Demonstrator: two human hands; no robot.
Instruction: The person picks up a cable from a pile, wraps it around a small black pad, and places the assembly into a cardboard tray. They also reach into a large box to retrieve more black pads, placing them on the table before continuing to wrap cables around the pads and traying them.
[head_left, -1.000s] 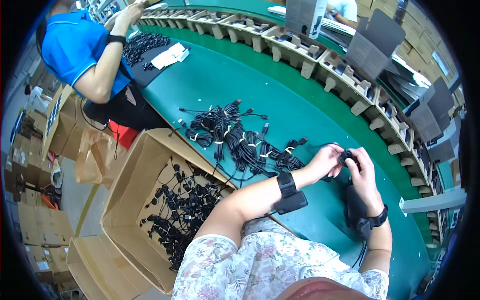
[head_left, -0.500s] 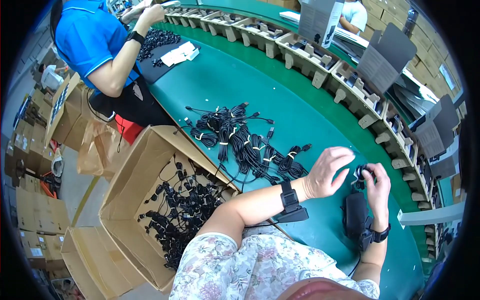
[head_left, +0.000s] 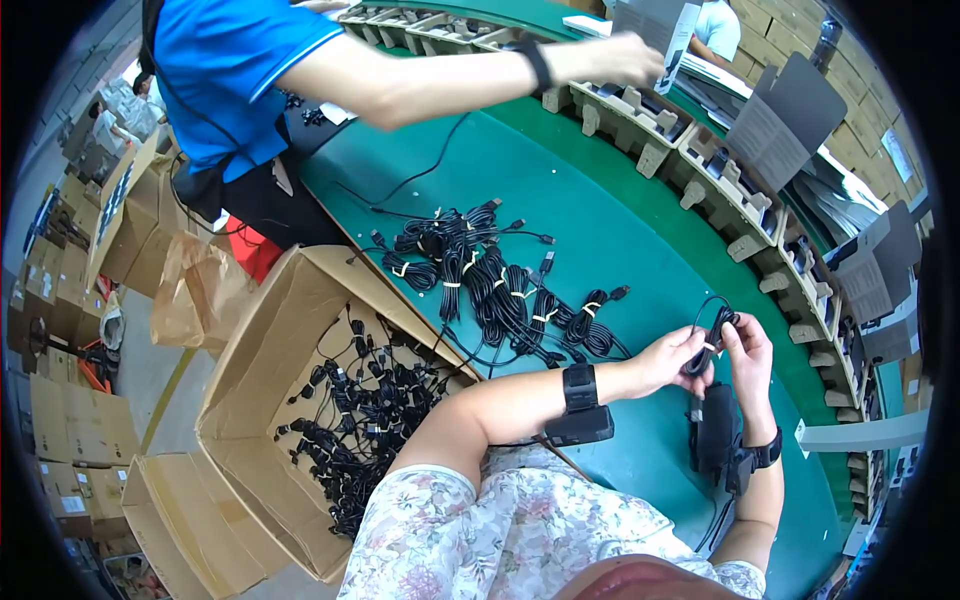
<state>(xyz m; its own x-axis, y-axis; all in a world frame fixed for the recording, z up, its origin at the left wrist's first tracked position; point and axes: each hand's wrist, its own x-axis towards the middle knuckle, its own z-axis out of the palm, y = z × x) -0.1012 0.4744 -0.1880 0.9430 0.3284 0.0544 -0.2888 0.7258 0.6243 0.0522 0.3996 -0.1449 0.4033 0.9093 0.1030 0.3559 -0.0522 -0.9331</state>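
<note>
A coiled black cable [head_left: 712, 342] with a pale tie round it is held between my two hands, over the right part of the green table [head_left: 640, 260]. My left hand [head_left: 672, 362] grips the coil from its left side, fingers closed. On the other side my right hand [head_left: 748, 350] pinches the coil between thumb and fingers. Farther left on the table lies a heap of bundled black cables [head_left: 480, 275], several with light ties and plugs sticking out. Each of my wrists wears a black strap with a dark box-shaped device.
At my left stands an open cardboard box [head_left: 250, 420] holding many small black cables [head_left: 370, 420]. Moulded trays [head_left: 720, 180] line a curved green track beyond the table. A co-worker's arm [head_left: 450, 85] in a blue sleeve reaches across the far side. A grey bar [head_left: 865, 428] juts in at right.
My left hand has come down and right and closed on the cable coil, which my right hand was holding alone. The co-worker's arm has stretched out over the tray line.
</note>
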